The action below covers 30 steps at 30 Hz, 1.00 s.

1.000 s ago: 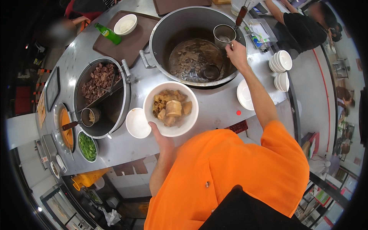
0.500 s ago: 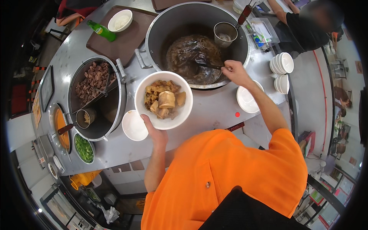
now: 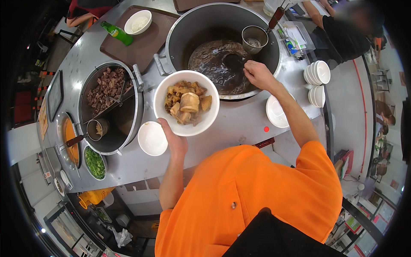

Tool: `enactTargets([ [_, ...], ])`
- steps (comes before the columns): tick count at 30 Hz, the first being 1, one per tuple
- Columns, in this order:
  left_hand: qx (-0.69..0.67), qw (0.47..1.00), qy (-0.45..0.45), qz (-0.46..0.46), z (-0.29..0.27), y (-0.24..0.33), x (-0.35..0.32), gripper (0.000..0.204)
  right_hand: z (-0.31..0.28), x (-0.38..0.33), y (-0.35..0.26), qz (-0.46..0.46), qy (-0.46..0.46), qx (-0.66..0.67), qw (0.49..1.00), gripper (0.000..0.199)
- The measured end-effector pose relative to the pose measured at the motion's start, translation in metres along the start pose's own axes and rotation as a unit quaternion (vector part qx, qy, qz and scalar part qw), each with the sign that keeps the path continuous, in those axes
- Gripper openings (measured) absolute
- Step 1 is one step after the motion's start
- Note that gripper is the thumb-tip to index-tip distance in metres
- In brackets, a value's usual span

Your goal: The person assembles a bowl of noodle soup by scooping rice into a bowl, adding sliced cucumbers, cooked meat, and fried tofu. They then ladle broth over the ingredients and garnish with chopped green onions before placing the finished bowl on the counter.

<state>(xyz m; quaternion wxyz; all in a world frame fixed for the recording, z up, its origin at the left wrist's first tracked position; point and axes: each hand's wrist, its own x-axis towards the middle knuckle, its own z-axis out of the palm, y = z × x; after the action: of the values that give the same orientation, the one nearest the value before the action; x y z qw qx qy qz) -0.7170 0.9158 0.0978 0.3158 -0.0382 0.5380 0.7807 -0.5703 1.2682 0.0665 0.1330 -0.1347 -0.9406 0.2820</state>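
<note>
My left hand (image 3: 174, 139) holds a large white bowl (image 3: 202, 127) from below, its thumb at the rim. Inside lie chunks of cooked meat (image 3: 182, 96), one round and pale like a bone piece. My right hand (image 3: 259, 76) is closed round the handle of a dark ladle (image 3: 235, 61), whose head is partly sunk in the brown broth (image 3: 204, 66) and hard to make out. That broth fills the bottom of a big metal pot (image 3: 190, 34). A strainer (image 3: 253, 39) with a wooden handle hangs inside the pot's far right wall.
To the left, a divided pot (image 3: 138, 115) holds meat pieces and a second strainer (image 3: 97, 129). Chopped greens (image 3: 95, 163) and an orange sauce (image 3: 70, 137) stand beside it. White bowls (image 3: 153, 139) sit nearby; others are stacked (image 3: 317, 73) at right. A tray (image 3: 150, 40) carries a green bottle (image 3: 117, 33).
The ladle has swung through the broth and sits lower, less of its handle showing. My right hand has shifted slightly left and up. The held bowl has risen a little toward the pot.
</note>
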Motion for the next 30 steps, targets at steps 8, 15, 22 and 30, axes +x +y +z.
enactTargets([
  [8,0.015,1.000,-0.001,0.003,0.003,0.011,0.014,0.087,0.012,0.015,-0.002,0.002,0.036,0.055,0.998,0.022],
  [15,0.021,1.000,-0.010,0.020,0.003,0.023,0.025,0.090,0.007,0.005,0.046,0.266,0.222,0.328,0.879,0.026],
  [22,0.022,0.999,0.020,0.014,-0.001,0.028,0.030,0.087,-0.085,0.017,-0.029,0.191,0.284,0.301,0.890,0.022],
  [30,0.022,0.999,-0.045,-0.005,0.010,0.025,0.040,0.081,-0.250,0.024,-0.119,0.063,0.352,0.280,0.891,0.012],
])
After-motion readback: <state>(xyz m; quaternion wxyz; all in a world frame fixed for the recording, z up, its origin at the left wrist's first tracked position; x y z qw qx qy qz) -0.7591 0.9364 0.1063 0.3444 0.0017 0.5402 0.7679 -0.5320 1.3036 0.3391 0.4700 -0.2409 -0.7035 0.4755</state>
